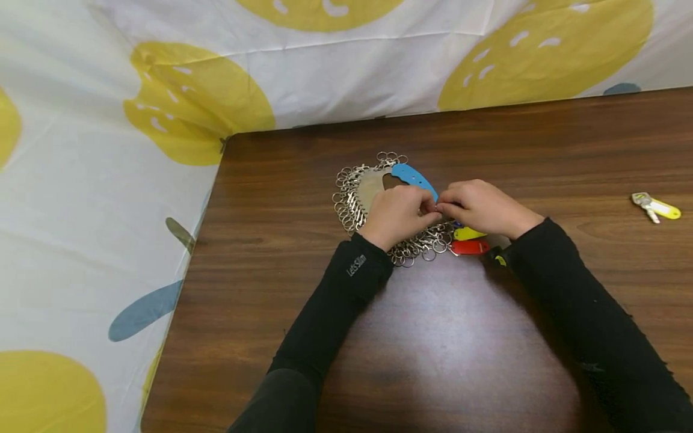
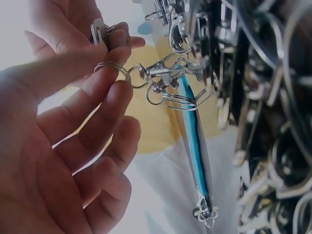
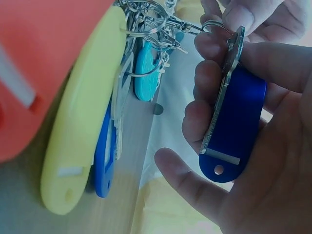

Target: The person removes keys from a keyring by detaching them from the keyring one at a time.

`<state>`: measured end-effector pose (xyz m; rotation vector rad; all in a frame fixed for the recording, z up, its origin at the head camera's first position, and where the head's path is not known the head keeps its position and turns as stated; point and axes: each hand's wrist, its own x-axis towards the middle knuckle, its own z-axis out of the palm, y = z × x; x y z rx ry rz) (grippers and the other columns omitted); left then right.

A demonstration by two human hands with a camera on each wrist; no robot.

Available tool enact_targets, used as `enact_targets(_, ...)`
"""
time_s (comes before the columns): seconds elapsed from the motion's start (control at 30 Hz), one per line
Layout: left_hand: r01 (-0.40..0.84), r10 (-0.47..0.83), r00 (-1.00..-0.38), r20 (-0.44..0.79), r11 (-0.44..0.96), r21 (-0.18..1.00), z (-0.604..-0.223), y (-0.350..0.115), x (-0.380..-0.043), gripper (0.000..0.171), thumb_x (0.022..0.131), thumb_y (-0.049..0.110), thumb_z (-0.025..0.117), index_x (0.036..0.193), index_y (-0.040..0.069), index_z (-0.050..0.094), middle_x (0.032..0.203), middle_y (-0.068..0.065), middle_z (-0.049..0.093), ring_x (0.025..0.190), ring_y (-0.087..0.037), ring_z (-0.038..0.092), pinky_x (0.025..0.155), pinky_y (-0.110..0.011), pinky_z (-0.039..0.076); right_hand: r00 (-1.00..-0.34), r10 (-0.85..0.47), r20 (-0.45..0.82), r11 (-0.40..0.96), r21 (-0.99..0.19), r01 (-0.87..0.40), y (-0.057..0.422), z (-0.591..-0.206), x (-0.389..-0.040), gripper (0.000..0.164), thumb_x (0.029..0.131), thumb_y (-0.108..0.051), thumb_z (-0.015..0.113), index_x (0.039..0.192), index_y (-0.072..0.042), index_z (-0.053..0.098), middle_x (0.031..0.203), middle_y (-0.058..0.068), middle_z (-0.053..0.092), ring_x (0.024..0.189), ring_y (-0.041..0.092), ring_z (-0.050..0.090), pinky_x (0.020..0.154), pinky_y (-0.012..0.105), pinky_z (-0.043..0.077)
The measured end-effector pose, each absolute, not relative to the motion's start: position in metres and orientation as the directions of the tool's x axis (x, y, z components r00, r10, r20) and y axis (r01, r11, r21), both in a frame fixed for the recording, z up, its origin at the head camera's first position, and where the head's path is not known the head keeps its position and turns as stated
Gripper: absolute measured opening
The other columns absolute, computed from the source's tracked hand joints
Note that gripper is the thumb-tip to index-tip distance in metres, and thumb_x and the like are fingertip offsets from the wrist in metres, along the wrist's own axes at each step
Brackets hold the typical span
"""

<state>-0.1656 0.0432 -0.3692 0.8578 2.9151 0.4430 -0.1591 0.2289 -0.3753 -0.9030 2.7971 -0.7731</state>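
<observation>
A large metal key ring holder point(image 1: 370, 189) with a blue grip point(image 1: 409, 175) lies on the table, its edge hung with many clips and split rings. Thumb and fingers of my left hand point(image 1: 397, 213) pinch one split ring point(image 2: 118, 69), which hangs from a clip on the holder. My right hand point(image 1: 487, 207) meets it there, holding a key point(image 3: 222, 100) with a blue key tag point(image 3: 239, 117). The key's head is right at the split ring in the right wrist view. Below the right hand hang a red key tag point(image 1: 470, 247), a yellow key tag point(image 1: 467, 233) and another blue one point(image 3: 104, 161).
A loose key point(image 1: 645, 205) with a yellow tag point(image 1: 666, 208) lies on the wooden table point(image 1: 243, 252) at the far right. A white cloth point(image 1: 346, 72) with yellow shapes hangs along the table's back and left edges.
</observation>
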Motion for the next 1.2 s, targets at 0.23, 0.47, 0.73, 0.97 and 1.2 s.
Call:
enact_targets(0.23,0.504,0.522,-0.853,0.024,0.81,0.299,-0.3689,0.0442,-0.1652,0.014,0.089,0.038,0.064,0.086,0.026,0.069,0.081,0.012,0.069,0.072,-0.005,0.06,0.06,-0.027,0.047,-0.815,-0.576,0.055,0.689,-0.504,-0.521,0.2282,-0.3744,-0.1585,0.014,0.093,-0.012,0.059,0.097,-0.007,0.071,0.082,0.004,0.06,0.07,0.014,0.05,0.067,0.03,0.042)
enact_targets(0.47,0.583,0.593,-0.805,0.019,0.785,0.21,-0.3691,0.0437,-0.1647,0.016,0.09,0.041,0.063,0.086,0.026,0.066,0.084,0.012,0.066,0.078,-0.006,0.06,0.061,-0.029,0.047,-0.81,-0.583,0.056,0.685,-0.502,-0.528,0.2286,-0.3758,-0.1584,0.013,0.094,-0.013,0.058,0.092,-0.009,0.07,0.079,0.002,0.059,0.069,0.013,0.05,0.066,0.029,0.041)
enact_targets(0.73,0.587,0.593,-0.804,0.044,0.78,0.217,-0.3713,0.0433,-0.1654,0.016,0.088,0.043,0.064,0.086,0.028,0.068,0.082,0.013,0.067,0.074,-0.005,0.059,0.061,-0.028,0.048,-0.811,-0.582,0.059,0.686,-0.499,-0.529,0.2294,-0.375,-0.1593,0.013,0.093,-0.013,0.058,0.094,-0.008,0.071,0.083,0.003,0.062,0.072,0.014,0.052,0.069,0.032,0.044)
enact_targets(0.97,0.52,0.54,-0.842,0.005,0.808,0.276,-0.3708,0.0443,-0.1672,0.015,0.089,0.041,0.063,0.089,0.029,0.07,0.084,0.013,0.07,0.072,-0.005,0.06,0.059,-0.028,0.047,-0.81,-0.583,0.059,0.683,-0.505,-0.528,0.2291,-0.3746,-0.1588,0.013,0.093,-0.012,0.059,0.095,-0.009,0.071,0.08,0.003,0.06,0.069,0.013,0.05,0.066,0.029,0.042)
enact_targets(1.2,0.528,0.551,-0.834,-0.024,0.811,0.252,-0.3702,0.0453,-0.1669,0.008,0.089,0.036,0.065,0.088,0.029,0.068,0.086,0.014,0.068,0.077,-0.004,0.061,0.064,-0.032,0.049,-0.805,-0.589,0.065,0.678,-0.503,-0.537,0.229,-0.3753,-0.1581,0.011,0.092,-0.013,0.06,0.093,-0.008,0.071,0.08,0.003,0.06,0.069,0.013,0.05,0.066,0.029,0.042)
